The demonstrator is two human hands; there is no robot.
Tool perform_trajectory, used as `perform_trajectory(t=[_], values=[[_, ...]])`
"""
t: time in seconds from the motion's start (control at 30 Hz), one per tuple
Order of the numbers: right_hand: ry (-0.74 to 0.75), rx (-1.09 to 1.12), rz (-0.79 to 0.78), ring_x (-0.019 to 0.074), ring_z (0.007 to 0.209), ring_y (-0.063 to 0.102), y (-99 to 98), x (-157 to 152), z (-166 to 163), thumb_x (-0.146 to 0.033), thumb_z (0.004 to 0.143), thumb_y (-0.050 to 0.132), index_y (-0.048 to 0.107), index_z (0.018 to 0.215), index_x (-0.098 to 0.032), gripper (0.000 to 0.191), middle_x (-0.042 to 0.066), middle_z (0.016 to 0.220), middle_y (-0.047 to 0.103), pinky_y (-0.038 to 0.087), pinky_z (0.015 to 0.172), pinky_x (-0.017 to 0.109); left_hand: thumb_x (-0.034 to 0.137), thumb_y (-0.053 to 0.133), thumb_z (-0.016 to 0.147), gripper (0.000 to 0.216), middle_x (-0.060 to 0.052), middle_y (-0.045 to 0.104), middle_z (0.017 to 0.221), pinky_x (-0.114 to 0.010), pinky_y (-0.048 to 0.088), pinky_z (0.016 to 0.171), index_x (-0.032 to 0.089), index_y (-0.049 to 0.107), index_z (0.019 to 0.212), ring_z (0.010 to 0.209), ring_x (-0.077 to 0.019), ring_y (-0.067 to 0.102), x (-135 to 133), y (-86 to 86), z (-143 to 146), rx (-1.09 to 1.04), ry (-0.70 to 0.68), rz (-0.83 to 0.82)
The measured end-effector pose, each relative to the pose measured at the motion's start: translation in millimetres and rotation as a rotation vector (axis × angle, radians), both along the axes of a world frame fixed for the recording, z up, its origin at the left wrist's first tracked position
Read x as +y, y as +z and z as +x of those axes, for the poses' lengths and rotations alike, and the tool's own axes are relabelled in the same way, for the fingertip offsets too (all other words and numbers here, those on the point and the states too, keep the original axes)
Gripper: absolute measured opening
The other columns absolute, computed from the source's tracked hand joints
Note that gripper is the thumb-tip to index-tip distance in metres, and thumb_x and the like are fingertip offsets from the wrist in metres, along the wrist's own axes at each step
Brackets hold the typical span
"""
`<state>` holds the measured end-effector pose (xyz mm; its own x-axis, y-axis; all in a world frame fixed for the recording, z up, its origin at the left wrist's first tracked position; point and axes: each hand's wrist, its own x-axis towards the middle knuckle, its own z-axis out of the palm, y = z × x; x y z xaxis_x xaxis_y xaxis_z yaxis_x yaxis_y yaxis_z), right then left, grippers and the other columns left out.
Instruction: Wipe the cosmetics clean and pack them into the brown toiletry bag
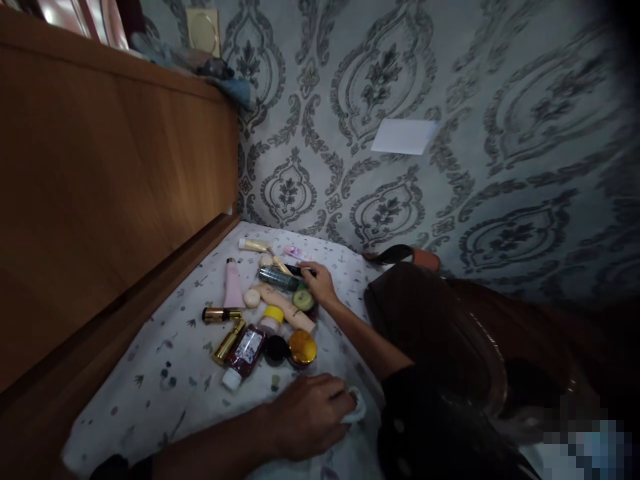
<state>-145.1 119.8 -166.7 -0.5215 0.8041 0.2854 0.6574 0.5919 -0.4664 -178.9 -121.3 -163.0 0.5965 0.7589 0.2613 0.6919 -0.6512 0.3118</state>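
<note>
My left hand is closed, its fingers curled round a crumpled white cloth low over the bed sheet. Farther off, the fingers of my right hand pinch the end of a slim black cosmetic tube. Close by that hand lie a dark clear-walled bottle, a green-lidded jar and a beige squeeze tube. Nearer my left hand are a gold-lidded jar, a round black lid or jar and a dark red bottle with a white cap.
A pink tube, gold tubes and a yellow-lidded jar lie to the left on the patterned sheet. A wooden panel borders the left side. A brown bag stands at right, against the wallpapered wall.
</note>
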Motion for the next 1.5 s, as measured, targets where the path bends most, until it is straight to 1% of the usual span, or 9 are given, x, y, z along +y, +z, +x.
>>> perform_trajectory(t=[0.2, 0.27, 0.37, 0.57, 0.77, 0.93, 1.17, 1.37, 1.5], values=[[-0.150, -0.074, -0.030, 0.0373, 0.139, 0.040, -5.5, 52, -16, -0.037, 0.089, 0.058, 0.054, 0.138, -0.017, 0.053, 0.018, 0.148, 0.047, 0.034, 0.110, 0.057, 0.039, 0.049, 0.099, 0.024, -0.004, 0.064, 0.096, -0.028, 0.046, 0.068, 0.017, 0.055, 0.103, 0.085, -0.0183, 0.063, 3, 0.7, 1, 0.023, 0.018, -0.012], [-0.111, -0.101, -0.053, 0.0363, 0.135, 0.045, -9.1, 64, -21, -0.039, 0.088, 0.060, 0.054, 0.138, -0.018, 0.055, 0.018, 0.143, 0.052, 0.036, 0.109, 0.056, 0.038, 0.050, 0.098, 0.023, -0.004, 0.065, 0.096, -0.028, 0.045, 0.066, 0.016, 0.056, 0.101, 0.085, -0.0183, 0.063, 4, 2.5, 0, 0.036, 0.011, -0.025], [0.029, -0.104, -0.063, 0.0299, 0.128, 0.053, -13.6, 72, -30, -0.035, 0.088, 0.060, 0.058, 0.134, -0.018, 0.049, 0.014, 0.135, 0.061, 0.040, 0.107, 0.046, 0.037, 0.053, 0.096, 0.023, -0.005, 0.065, 0.096, -0.029, 0.044, 0.065, 0.015, 0.057, 0.102, 0.084, -0.0187, 0.063, 4, 2.9, -2, 0.042, -0.010, -0.026], [0.321, -0.044, -0.075, 0.0216, 0.111, 0.065, -13.6, 65, -50, -0.030, 0.090, 0.057, 0.071, 0.115, -0.020, 0.030, 0.006, 0.120, 0.071, 0.048, 0.097, 0.033, 0.037, 0.049, 0.097, 0.025, -0.006, 0.065, 0.096, -0.029, 0.043, 0.064, 0.014, 0.057, 0.104, 0.083, -0.0186, 0.062, 6, -2.1, -2, 0.028, -0.021, -0.021], [0.375, -0.025, -0.058, 0.0221, 0.097, 0.067, -11.8, 62, -56, -0.025, 0.077, 0.068, 0.073, 0.102, -0.018, 0.026, 0.006, 0.104, 0.074, 0.050, 0.088, 0.032, 0.035, 0.056, 0.094, 0.025, -0.006, 0.065, 0.097, -0.030, 0.044, 0.065, 0.014, 0.056, 0.107, 0.085, -0.0195, 0.062, 7, 0.5, -3, 0.047, -0.022, -0.030], [0.427, -0.076, -0.071, 0.0200, 0.081, 0.065, -5.9, 68, -51, -0.018, 0.068, 0.068, 0.074, 0.089, -0.016, 0.021, 0.003, 0.085, 0.073, 0.050, 0.076, 0.029, 0.034, 0.058, 0.093, 0.023, -0.006, 0.065, 0.098, -0.029, 0.042, 0.061, 0.015, 0.056, 0.106, 0.085, -0.0189, 0.063, 6, 0.0, -3, 0.038, -0.012, -0.032], [0.539, -0.130, -0.103, 0.0215, 0.098, 0.067, 6.2, 61, -39, -0.022, 0.079, 0.062, 0.077, 0.102, -0.019, 0.027, 0.004, 0.103, 0.075, 0.052, 0.083, 0.028, 0.041, 0.050, 0.098, 0.028, -0.006, 0.065, 0.100, -0.029, 0.044, 0.067, 0.016, 0.055, 0.111, 0.088, -0.0193, 0.063, 4, -6.8, -3, -0.008, -0.003, 0.017], [0.458, -0.126, -0.033, 0.0250, 0.109, 0.064, 9.3, 46, -32, -0.021, 0.087, 0.053, 0.070, 0.119, -0.018, 0.037, 0.010, 0.119, 0.071, 0.047, 0.097, 0.038, 0.038, 0.049, 0.099, 0.027, -0.007, 0.065, 0.099, -0.029, 0.048, 0.073, 0.014, 0.056, 0.110, 0.088, -0.0186, 0.064, 4, -1.3, -5, -0.021, -0.017, -0.013], [0.465, -0.117, -0.018, 0.0255, 0.109, 0.063, 6.9, 30, -29, -0.031, 0.093, 0.049, 0.071, 0.115, -0.015, 0.035, 0.012, 0.116, 0.071, 0.046, 0.098, 0.037, 0.036, 0.052, 0.097, 0.027, -0.008, 0.064, 0.101, -0.029, 0.048, 0.075, 0.013, 0.056, 0.110, 0.089, -0.0197, 0.063, 5, -3.6, -5, -0.020, -0.028, -0.005]])
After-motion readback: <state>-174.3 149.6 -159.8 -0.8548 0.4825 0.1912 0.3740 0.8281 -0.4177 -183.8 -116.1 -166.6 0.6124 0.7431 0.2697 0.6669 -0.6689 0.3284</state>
